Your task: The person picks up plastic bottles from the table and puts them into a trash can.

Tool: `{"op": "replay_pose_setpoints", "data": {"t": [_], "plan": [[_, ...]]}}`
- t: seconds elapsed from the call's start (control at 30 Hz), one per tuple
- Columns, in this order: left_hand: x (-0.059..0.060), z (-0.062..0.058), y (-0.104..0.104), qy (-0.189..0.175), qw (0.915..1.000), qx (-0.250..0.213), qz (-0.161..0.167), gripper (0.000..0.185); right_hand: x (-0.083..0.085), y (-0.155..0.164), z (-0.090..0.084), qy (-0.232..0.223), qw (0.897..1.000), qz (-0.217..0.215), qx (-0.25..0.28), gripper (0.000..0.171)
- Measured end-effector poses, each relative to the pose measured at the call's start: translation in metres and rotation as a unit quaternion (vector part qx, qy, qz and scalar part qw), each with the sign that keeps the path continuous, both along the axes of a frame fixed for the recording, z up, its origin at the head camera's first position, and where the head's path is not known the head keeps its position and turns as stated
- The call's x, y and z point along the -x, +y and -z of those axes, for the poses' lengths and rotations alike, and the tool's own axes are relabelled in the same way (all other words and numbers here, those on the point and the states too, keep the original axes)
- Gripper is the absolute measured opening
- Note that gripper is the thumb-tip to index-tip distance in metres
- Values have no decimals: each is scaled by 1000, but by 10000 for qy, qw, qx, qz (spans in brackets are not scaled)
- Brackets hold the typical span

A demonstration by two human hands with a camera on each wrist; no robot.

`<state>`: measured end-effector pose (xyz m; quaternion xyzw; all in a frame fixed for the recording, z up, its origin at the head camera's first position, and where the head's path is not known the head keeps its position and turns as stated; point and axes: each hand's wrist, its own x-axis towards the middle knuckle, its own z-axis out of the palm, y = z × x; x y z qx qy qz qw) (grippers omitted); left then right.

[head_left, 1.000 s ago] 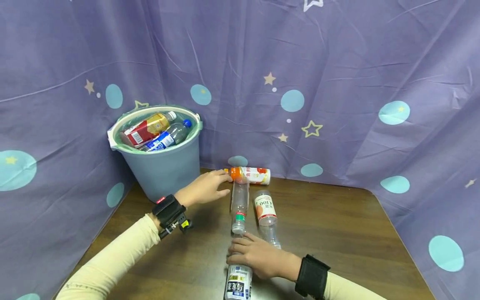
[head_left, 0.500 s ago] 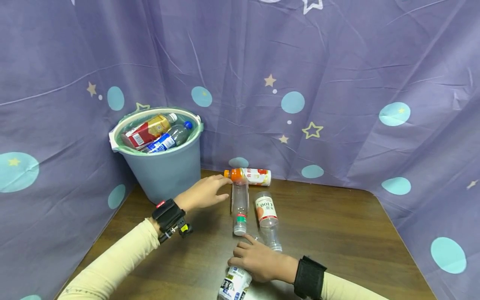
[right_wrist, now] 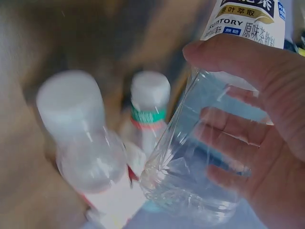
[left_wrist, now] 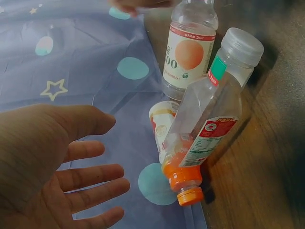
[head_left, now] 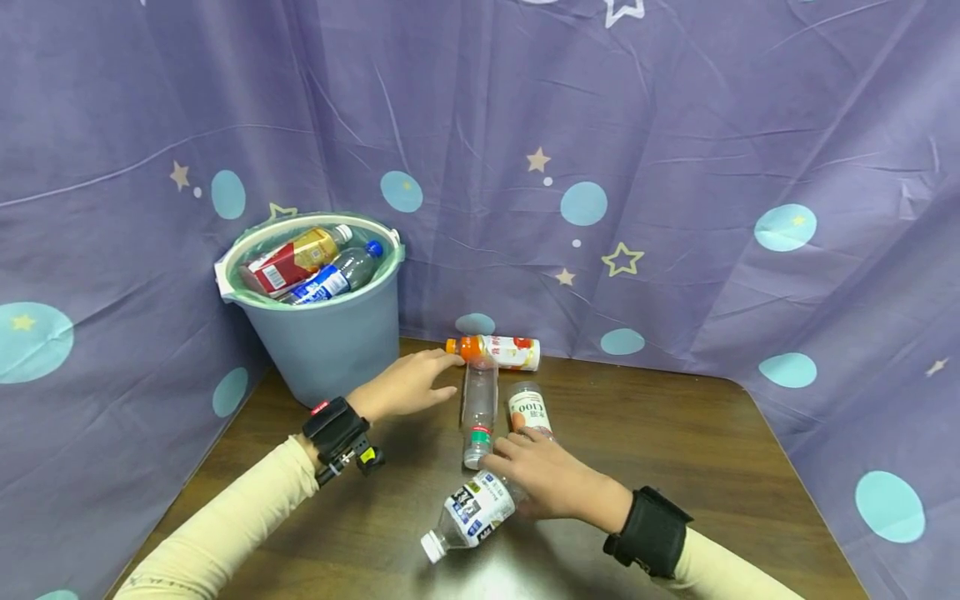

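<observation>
Right hand (head_left: 551, 483) fingers curled round blue-label bottle (head_left: 472, 514) on table (head_left: 675, 467), left hand (head_left: 408, 385) fingers spread loose, holding nothing, beside orange-cap bottle (head_left: 495, 351).

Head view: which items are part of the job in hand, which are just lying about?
In hand:
right hand gripping blue-labelled bottle
left hand, open, beside orange-capped bottle
bucket with bottles inside

Lying about:
clear bottle
orange-labelled bottle
table
star curtain
</observation>
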<state>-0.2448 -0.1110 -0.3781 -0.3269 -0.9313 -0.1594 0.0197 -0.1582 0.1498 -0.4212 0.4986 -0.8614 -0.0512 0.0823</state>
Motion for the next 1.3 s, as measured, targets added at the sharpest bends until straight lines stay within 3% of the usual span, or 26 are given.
{"op": "replay_pose_setpoints", "data": {"t": [0.2, 0.37, 0.6, 0.8, 1.07, 1.3], "plan": [[2, -1, 0, 123, 9998, -123, 80, 48, 12, 15, -23, 289, 9977, 310, 534, 79], [1, -5, 6, 129, 9988, -391, 255, 40, 20, 24, -32, 614, 9933, 537, 818, 76], [-13, -15, 23, 164, 9969, -591, 500, 40, 29, 31, -38, 750, 9847, 1127, 1093, 80], [-26, -20, 35, 163, 9972, -466, 555, 52, 35, 33, -42, 853, 9783, 1466, 1190, 83], [-33, -14, 50, 1024, 9936, 152, 452, 76, 36, 34, -45, 752, 9736, 1716, 1306, 80], [-36, -8, 58, 1454, 9870, 238, 641, 84, 33, 30, -48, 614, 9715, 1812, 1396, 78]]}}
